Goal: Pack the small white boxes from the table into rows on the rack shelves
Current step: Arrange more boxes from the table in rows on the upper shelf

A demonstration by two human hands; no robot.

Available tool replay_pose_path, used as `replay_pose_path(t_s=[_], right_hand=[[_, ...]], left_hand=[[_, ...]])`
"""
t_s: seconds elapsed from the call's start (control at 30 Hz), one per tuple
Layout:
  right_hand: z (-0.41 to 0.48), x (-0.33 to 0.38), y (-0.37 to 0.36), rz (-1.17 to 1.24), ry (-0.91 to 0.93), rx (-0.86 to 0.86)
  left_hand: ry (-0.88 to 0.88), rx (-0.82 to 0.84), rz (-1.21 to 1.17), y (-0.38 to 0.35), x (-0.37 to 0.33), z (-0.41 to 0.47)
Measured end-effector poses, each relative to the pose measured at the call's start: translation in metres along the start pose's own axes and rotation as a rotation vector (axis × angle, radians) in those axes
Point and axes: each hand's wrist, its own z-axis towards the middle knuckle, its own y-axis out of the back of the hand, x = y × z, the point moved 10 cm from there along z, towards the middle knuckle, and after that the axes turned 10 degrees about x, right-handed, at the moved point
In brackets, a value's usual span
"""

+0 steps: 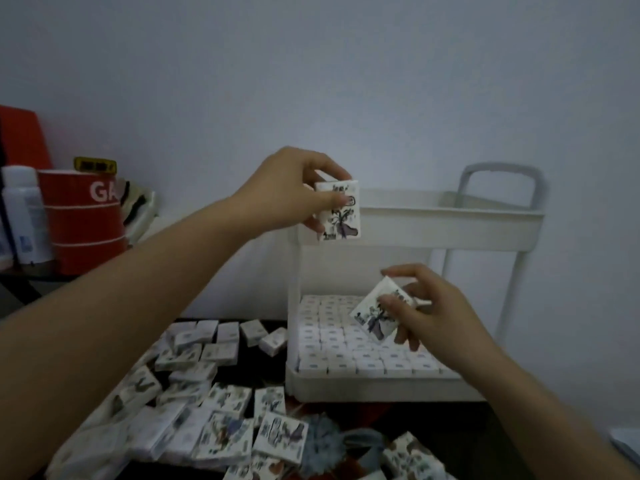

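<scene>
**Holding two boxes at the rack**

Left hand (294, 192) pinches one small white box (337, 211) upright between thumb and fingers, in front of the upper shelf (450, 220) of the rack. Right hand (433, 310) grips a second box (374, 315), tilted, above the lower shelf (363, 388), where packed boxes (343, 348) stand in rows. Loose boxes (225, 434) lie scattered on the dark table (252, 368), left of the rack.

Dim, bluish light fills the wide-angle frame, brightest on the wall (363, 98) at centre, darkening toward 10 and 2 o'clock. Shadows are soft. Loose boxes (221, 434) at 6 o'clock blur; the lower box (372, 318), in the right hand (440, 317), smears more than the upper box (338, 216) in the left hand (287, 192).
</scene>
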Motion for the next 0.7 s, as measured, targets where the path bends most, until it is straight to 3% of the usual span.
replay_pose_path(t_s=[0.3, 0.47, 0.6, 0.7], right_hand=[[0.062, 0.079, 0.069, 0.084, 0.124, -0.058], [0.099, 0.092, 0.09, 0.127, 0.151, -0.111], [0.123, 0.093, 0.1, 0.008, 0.158, -0.186], [0.137, 0.088, 0.087, -0.143, 0.142, -0.151]], left_hand=[[0.138, 0.172, -0.015, 0.003, -0.006, 0.054], [0.105, 0.14, -0.019, 0.018, -0.012, 0.074], [0.094, 0.247, 0.234, 0.008, -0.003, 0.079], [0.033, 0.349, 0.59, -0.004, 0.003, 0.076]])
